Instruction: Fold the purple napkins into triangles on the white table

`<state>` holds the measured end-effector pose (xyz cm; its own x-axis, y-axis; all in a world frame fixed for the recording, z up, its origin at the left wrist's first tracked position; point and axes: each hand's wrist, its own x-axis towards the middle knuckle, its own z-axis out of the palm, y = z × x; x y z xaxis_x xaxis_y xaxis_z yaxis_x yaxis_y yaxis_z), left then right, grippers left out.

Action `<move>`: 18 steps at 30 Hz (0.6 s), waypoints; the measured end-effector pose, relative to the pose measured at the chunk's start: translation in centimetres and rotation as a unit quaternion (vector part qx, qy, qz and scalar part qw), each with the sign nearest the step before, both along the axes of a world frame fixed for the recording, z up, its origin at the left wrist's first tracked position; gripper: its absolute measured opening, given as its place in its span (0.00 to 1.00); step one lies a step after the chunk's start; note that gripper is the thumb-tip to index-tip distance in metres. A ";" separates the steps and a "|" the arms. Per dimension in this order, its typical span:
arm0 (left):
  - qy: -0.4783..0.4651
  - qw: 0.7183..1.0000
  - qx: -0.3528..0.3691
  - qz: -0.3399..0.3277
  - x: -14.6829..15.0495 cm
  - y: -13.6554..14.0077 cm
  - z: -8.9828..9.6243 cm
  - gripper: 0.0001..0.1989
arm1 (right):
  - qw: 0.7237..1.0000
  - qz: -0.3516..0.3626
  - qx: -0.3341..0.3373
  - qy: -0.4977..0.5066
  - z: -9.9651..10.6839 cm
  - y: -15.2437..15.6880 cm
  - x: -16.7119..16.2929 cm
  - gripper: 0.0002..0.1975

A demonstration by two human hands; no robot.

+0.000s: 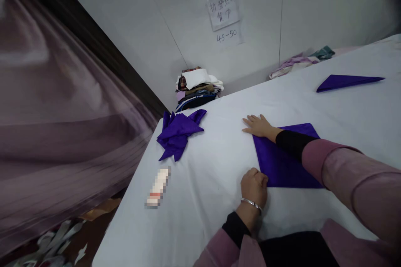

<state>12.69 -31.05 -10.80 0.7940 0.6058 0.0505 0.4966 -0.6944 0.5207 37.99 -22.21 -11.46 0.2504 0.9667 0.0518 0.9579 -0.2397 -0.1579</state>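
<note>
A purple napkin (290, 164) lies flat on the white-covered table in front of me, partly hidden under my right forearm. My right hand (258, 127) rests palm down with fingers spread at its far left corner. At the near left corner my left hand (254, 187), with a silver bracelet at the wrist, is closed with its fingers curled on the cloth's edge. Further left sits a crumpled heap of purple napkins (180, 133). A purple napkin folded into a narrow triangle (347, 82) lies at the far right.
A stack of folded clothes (199, 87) stands by the wall at the table's far edge. More cloths (294, 64) lie further right. A blurred, pixelated strip (158, 187) is on the table (200, 225) at left. A mauve curtain (62, 112) hangs beside it. Handwritten paper (224, 10) is on the wall.
</note>
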 end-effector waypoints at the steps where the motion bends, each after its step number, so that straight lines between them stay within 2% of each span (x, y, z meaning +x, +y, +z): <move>1: 0.003 1.000 0.003 0.000 0.0 0.0 0.0 0.09 | 1.000 -0.006 0.000 0.004 0.1 0.1 0.1 0.37; 6: 0.010 1.000 0.000 0.002 -0.1 0.0 0.3 0.09 | 0.995 -0.021 -0.010 0.097 1.8 -0.1 0.9 0.35; 9: 0.009 1.000 -0.005 0.004 -0.1 -0.1 0.5 0.09 | 0.992 -0.006 -0.011 0.126 3.0 -1.6 2.6 0.35; 14: -0.015 0.999 -0.027 0.016 -0.1 0.1 0.9 0.06 | 0.991 0.045 -0.020 0.127 3.0 -7.1 6.8 0.31; 18: 0.004 0.999 0.003 0.042 -0.2 0.3 1.4 0.09 | 0.992 0.023 -0.044 0.113 2.3 -11.7 10.2 0.26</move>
<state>12.48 -30.75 -9.39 0.7403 0.6707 0.0475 0.5582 -0.6524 0.5126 48.15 -33.90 -9.19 0.2007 0.9758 -0.0863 0.9110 -0.2183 -0.3499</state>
